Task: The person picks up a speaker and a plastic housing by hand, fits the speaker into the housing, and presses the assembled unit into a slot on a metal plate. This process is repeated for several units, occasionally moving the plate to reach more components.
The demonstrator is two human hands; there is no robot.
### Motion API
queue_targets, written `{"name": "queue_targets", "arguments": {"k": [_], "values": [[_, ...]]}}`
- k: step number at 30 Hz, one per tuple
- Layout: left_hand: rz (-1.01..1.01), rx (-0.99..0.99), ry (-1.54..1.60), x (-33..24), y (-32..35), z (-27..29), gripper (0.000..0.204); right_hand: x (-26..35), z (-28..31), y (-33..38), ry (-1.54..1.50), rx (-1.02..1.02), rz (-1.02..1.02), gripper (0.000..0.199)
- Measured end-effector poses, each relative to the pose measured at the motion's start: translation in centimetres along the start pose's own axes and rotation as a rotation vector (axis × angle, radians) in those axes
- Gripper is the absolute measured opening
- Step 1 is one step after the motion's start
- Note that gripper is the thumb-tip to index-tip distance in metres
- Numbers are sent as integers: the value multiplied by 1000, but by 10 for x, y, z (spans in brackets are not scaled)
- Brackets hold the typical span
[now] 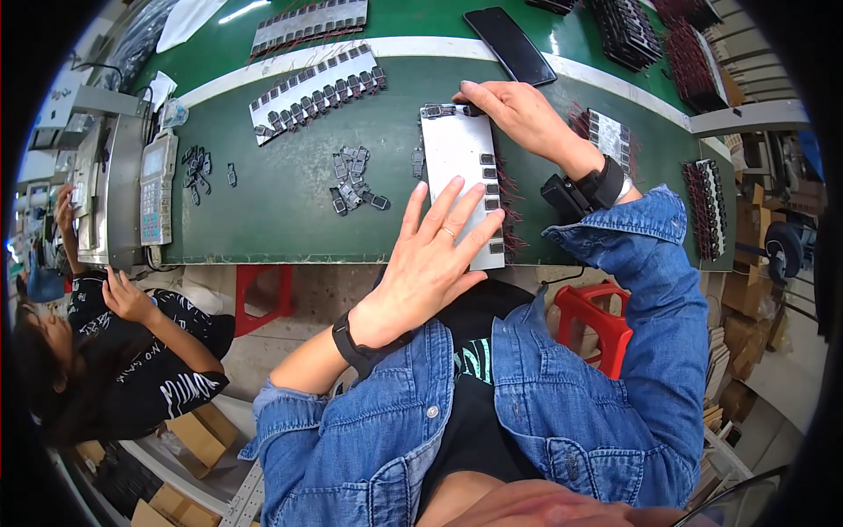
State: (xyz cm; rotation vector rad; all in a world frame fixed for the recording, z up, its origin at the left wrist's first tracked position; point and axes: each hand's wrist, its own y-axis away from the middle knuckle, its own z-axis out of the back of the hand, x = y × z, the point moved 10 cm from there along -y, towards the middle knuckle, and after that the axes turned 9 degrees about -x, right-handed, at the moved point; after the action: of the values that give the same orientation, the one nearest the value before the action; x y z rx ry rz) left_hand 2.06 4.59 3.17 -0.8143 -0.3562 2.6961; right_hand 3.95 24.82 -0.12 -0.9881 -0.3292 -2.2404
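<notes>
A long silver plate lies on the green table in front of me, running away from its near edge. Small black square parts line its right edge, and thin red wires stick out beside them. Across the plate's far end lies another small black part. My left hand rests on the near half of the plate, fingers spread and flat. At the far right corner my right hand has thumb and fingers closed round a small black part, mostly hidden by the fingers.
Loose black parts lie in a pile left of the plate. Filled plates lie farther back, near a black phone. A keypad device stands at the left, where another person sits. Red stools stand below.
</notes>
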Motion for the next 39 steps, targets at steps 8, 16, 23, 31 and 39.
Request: {"name": "queue_targets", "arguments": {"k": [8, 16, 23, 31, 39], "values": [[38, -46, 15, 3, 1, 2, 73, -1, 0, -1, 54, -5, -26, 50], [2, -155, 19, -2, 1, 19, 54, 21, 26, 8, 34, -299, 234, 35], [185, -285, -112, 75, 3, 56, 30, 39, 41, 62, 104, -242, 179, 18], [204, -159, -279, 107, -36, 29, 16, 47, 20, 72, 250, -214, 295, 15], [238, -201, -142, 116, -37, 30, 13, 39, 17, 66, 216, -142, 209, 17]]}}
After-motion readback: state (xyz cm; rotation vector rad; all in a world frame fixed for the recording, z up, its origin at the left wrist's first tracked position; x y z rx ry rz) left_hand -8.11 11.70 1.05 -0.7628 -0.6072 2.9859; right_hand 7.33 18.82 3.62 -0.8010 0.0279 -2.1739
